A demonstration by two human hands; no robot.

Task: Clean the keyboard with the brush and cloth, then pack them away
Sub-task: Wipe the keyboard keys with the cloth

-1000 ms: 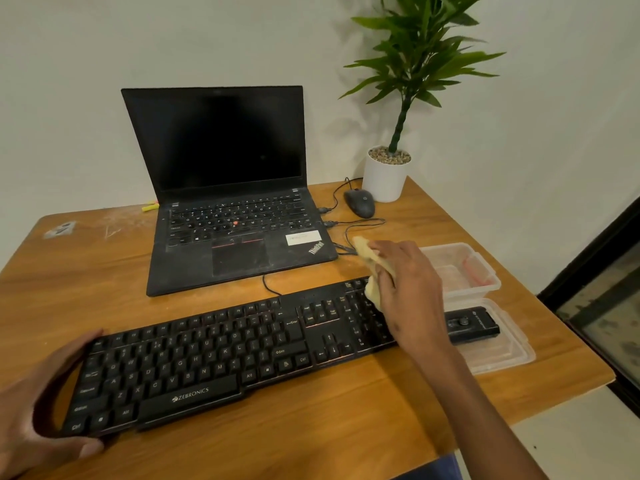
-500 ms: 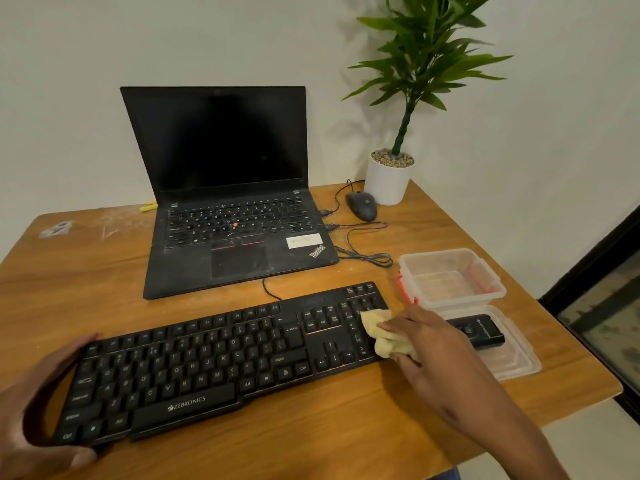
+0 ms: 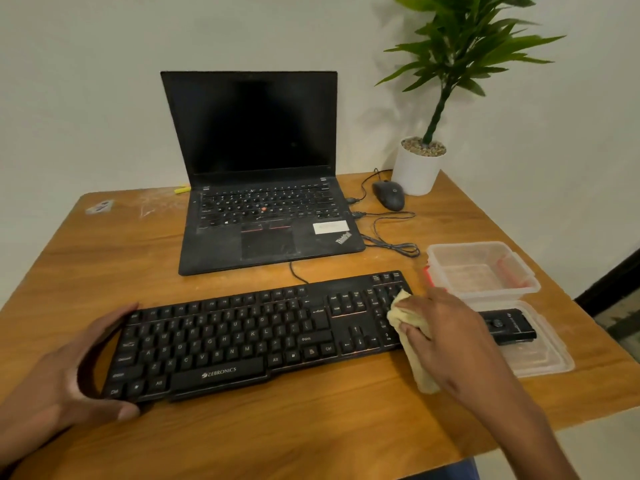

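My right hand (image 3: 446,327) has come down off the top edge of the Zebronics keyboard (image 3: 249,337) over the last second and now presses the bunched yellow cloth (image 3: 408,327) onto the number pad at its right end, fingers curled round the fabric, a tail of it hanging past the keyboard's front edge. My left hand (image 3: 65,375) stays cupped round the left end, thumb along the front edge, steadying it. The keyboard lies across the front half of the table (image 3: 311,427). So I judge the wiping stage is underway. The black brush (image 3: 509,325) lies on the container lid (image 3: 540,358) near the table's right edge, the open plastic container (image 3: 485,268) just behind; packing is not yet begun.
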